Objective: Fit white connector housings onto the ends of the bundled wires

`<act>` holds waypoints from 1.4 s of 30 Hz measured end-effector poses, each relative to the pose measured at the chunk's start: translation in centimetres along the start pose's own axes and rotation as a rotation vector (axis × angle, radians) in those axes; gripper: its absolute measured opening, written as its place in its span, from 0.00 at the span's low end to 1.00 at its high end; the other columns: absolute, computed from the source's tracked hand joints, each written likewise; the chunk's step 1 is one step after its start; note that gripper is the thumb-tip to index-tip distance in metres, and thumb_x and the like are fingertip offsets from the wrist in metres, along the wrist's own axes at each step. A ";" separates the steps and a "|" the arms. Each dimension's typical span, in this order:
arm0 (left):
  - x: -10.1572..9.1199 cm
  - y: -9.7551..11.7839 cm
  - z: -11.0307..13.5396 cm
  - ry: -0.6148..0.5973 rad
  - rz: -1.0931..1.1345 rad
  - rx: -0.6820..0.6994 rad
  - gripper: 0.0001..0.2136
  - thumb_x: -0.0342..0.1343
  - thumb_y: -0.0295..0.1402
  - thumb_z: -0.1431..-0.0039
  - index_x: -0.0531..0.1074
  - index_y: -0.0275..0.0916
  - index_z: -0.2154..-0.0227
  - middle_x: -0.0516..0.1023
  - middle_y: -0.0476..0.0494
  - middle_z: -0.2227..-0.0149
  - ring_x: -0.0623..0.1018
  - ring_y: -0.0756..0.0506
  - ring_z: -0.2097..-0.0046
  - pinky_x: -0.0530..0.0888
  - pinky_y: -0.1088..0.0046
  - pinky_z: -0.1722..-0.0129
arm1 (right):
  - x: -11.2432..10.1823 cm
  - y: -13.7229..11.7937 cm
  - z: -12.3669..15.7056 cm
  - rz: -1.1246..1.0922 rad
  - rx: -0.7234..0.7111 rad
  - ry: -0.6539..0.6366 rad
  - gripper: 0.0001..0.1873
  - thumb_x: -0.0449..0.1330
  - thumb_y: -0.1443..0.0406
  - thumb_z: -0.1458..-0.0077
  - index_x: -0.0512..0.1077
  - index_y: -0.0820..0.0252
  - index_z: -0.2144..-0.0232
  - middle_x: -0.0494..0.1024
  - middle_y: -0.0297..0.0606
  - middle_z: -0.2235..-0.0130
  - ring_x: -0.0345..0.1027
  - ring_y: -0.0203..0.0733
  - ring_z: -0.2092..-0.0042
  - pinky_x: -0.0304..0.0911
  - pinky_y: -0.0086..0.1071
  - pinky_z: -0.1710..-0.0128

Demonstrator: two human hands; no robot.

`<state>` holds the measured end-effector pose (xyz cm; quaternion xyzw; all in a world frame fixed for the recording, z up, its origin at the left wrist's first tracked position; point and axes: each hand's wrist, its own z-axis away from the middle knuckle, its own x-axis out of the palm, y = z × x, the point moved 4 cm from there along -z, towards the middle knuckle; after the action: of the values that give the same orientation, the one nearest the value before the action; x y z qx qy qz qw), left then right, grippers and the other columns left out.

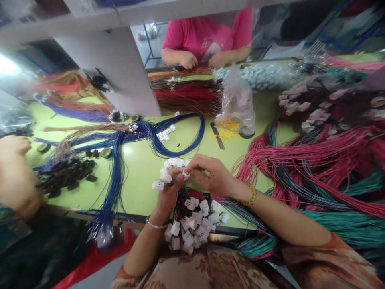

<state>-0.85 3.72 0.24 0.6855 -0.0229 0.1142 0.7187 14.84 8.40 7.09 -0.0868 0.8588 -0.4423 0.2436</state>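
Over the near edge of the green table my left hand (172, 189) is closed round wires that end in white plastic connectors (158, 185), several of which stick out past its fingers. The fingertips of my right hand (209, 173) pinch at one white connector housing (185, 174), right against my left thumb. Whether a small part sits between my right fingertips is hidden. Below both hands hangs a thick cluster of white connectors (192, 226) on dark wires, close to my body.
Left lie blue wires (116, 176), black connectors (70, 172) and tape rolls (106, 152). Ahead are yellow pieces (228, 130), a knife-like blade (217, 137) and a plastic bag (239, 100). Red and green wire bundles (300, 160) fill the right. Co-workers sit opposite (207, 40) and left (15, 176).
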 end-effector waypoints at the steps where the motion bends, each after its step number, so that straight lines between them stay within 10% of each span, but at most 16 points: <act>1: 0.0 0.1 0.0 -0.007 -0.003 0.005 0.15 0.65 0.47 0.45 0.78 0.40 0.64 0.77 0.49 0.74 0.76 0.48 0.70 0.73 0.71 0.67 | 0.1 -0.2 0.1 0.043 -0.052 0.000 0.08 0.55 0.69 0.35 0.74 0.58 0.62 0.77 0.38 0.65 0.70 0.37 0.63 0.68 0.32 0.62; 16: 0.4 0.9 0.0 0.024 -0.100 -0.002 0.11 0.65 0.43 0.44 0.79 0.41 0.66 0.71 0.52 0.79 0.75 0.48 0.72 0.75 0.71 0.68 | 0.0 -0.3 0.3 0.246 -0.085 -0.024 0.08 0.52 0.69 0.35 0.71 0.58 0.65 0.77 0.35 0.70 0.68 0.35 0.69 0.62 0.28 0.69; 26: -0.2 1.0 -0.1 0.190 -0.223 0.058 0.10 0.63 0.41 0.42 0.76 0.38 0.68 0.78 0.47 0.70 0.77 0.45 0.65 0.74 0.70 0.62 | 4.7 0.8 2.0 0.448 -0.132 -0.135 0.19 0.54 0.72 0.39 0.68 0.61 0.46 0.80 0.47 0.54 0.75 0.43 0.57 0.67 0.32 0.67; 30: 0.5 1.1 -0.4 0.151 -0.266 0.084 0.13 0.58 0.44 0.37 0.74 0.39 0.62 0.73 0.50 0.71 0.74 0.48 0.68 0.72 0.73 0.67 | 0.3 4.3 0.1 0.441 0.018 0.006 0.11 0.54 0.68 0.36 0.74 0.61 0.54 0.81 0.43 0.60 0.74 0.41 0.60 0.67 0.33 0.60; 35: 0.1 2.1 0.3 0.327 -0.241 0.211 0.18 0.60 0.45 0.40 0.68 0.40 0.52 0.70 0.53 0.71 0.70 0.51 0.71 0.70 0.76 0.69 | -7.2 11.0 -1.1 0.796 0.533 0.036 0.10 0.56 0.70 0.40 0.78 0.63 0.61 0.82 0.46 0.59 0.72 0.46 0.59 0.63 0.37 0.57; 42: 1.6 1.9 0.3 0.050 -0.039 0.199 0.30 0.44 0.67 0.43 0.63 0.44 0.58 0.58 0.60 0.83 0.53 0.52 0.81 0.54 0.77 0.81 | -7.7 14.4 -1.0 0.855 0.651 0.032 0.09 0.56 0.69 0.41 0.77 0.65 0.65 0.81 0.51 0.60 0.71 0.50 0.59 0.61 0.38 0.58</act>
<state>0.35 3.71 2.43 0.7507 0.0200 0.1191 0.6495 21.91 20.46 -1.30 0.3575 0.6397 -0.5482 0.4032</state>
